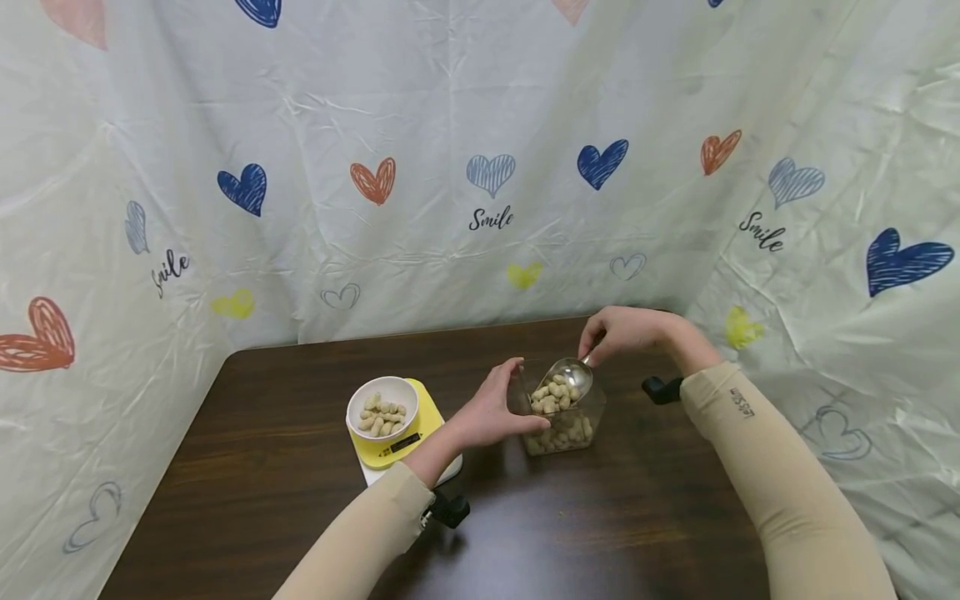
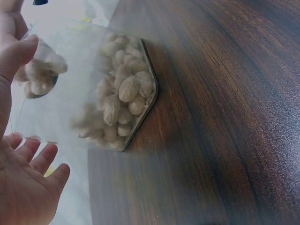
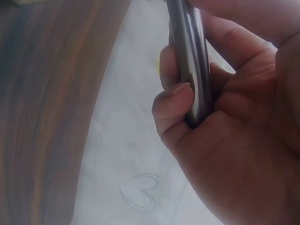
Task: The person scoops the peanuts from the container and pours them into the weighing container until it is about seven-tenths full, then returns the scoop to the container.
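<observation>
A clear plastic box (image 1: pixel 559 435) with unshelled peanuts (image 2: pixel 115 112) inside stands on the table. My left hand (image 1: pixel 491 412) steadies it from the left, thumb on the near side and fingers on the far side. The right hand (image 1: pixel 624 332) grips the handle (image 3: pixel 190 56) of a metal scoop (image 1: pixel 573 375) with curled fingers. Peanuts (image 1: pixel 551 393) fill the scoop, which tilts at the box's mouth. Left of the box, a white bowl (image 1: pixel 356 400) holding several peanuts (image 1: pixel 381 417) sits on a yellow kitchen scale (image 1: pixel 375 457).
The dark wooden table (image 1: pixel 285 467) ends at its back edge against a white curtain (image 1: pixel 427 275) printed with hearts. More curtain hangs at the left and right. The left forearm passes close to the scale's right side.
</observation>
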### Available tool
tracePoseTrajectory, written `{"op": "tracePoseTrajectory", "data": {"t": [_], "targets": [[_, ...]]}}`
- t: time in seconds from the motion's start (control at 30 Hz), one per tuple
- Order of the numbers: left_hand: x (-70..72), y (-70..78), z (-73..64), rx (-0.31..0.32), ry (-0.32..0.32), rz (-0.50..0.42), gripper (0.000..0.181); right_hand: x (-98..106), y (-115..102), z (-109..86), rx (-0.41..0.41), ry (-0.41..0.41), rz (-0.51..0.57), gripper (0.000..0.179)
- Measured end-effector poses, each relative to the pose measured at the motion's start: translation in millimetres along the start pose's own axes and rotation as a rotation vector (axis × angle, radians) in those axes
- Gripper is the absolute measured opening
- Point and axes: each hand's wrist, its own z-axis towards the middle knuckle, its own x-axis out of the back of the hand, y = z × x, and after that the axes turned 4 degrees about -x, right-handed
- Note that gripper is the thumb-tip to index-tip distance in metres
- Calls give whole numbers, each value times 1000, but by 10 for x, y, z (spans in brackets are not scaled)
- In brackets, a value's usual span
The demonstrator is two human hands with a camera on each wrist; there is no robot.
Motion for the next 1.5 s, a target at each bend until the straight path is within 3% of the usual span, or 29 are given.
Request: {"op": "tracePoseTrajectory", "data": {"t": [0.33,0.63,1.5], "targets": [[7,10,-4,13,-15,-1,109,-16,6,60,29,-23,-28,17],[14,36,-15,27,-11,19,108,12,31,72,29,-39,12,19],[-3,13,-1,31,-9,-5,109,111,134,50,38,-35,-15,19]]}}
